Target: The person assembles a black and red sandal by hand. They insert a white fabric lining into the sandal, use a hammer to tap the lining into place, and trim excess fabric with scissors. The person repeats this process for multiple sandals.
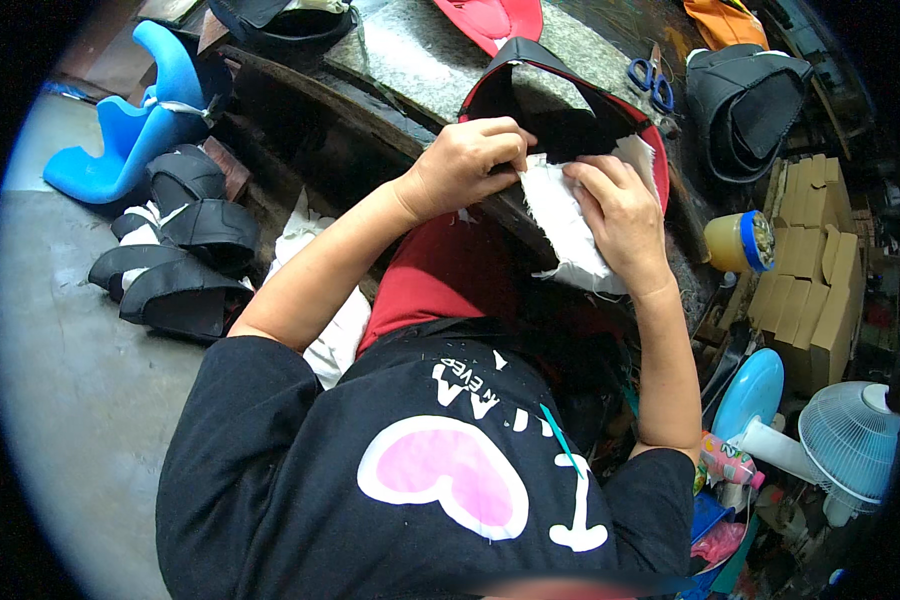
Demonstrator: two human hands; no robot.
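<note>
A person in a black T-shirt works with bare hands on a curved black piece (575, 130) with a smooth, arched rim and red edging, propped at the edge of a speckled grey stone slab (400, 70). A white cloth (570, 228), thin and ragged with loose threads, hangs from the piece's near side, between the hands. The right hand (620, 215) grips the cloth, fingers curled over its right side. The left hand (475, 165) has its fingers drawn together at the cloth's upper-left corner; whether they pinch cloth, black piece or both cannot be told. Blue-handled scissors (655, 85) lie beyond the right hand, near a bulky, folded black piece (755, 115).
</note>
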